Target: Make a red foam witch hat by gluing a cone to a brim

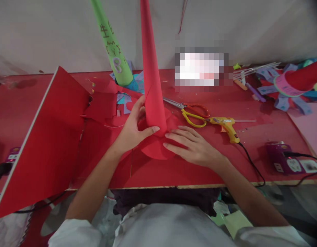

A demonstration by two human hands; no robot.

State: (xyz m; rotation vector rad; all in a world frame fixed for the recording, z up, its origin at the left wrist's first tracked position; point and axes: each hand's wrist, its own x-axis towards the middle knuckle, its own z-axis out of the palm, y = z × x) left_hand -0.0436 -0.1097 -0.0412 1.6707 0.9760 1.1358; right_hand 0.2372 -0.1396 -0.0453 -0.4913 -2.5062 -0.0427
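A tall red paper cone stands nearly upright in front of me, its wide end down on a round red paper piece. My left hand is wrapped around the lower left of the cone, thumb pressed near its bottom edge. To the right of the cone's foot, my right hand lies palm down with fingers stretched over the red paper, fingertips close to the cone's edge. Whether the cone and the round piece are joined cannot be made out.
Scissors with red and yellow handles lie behind my right hand, beside a yellow glue gun. A green cone stands at the back. On the left rises a red board; a purple power socket sits at right.
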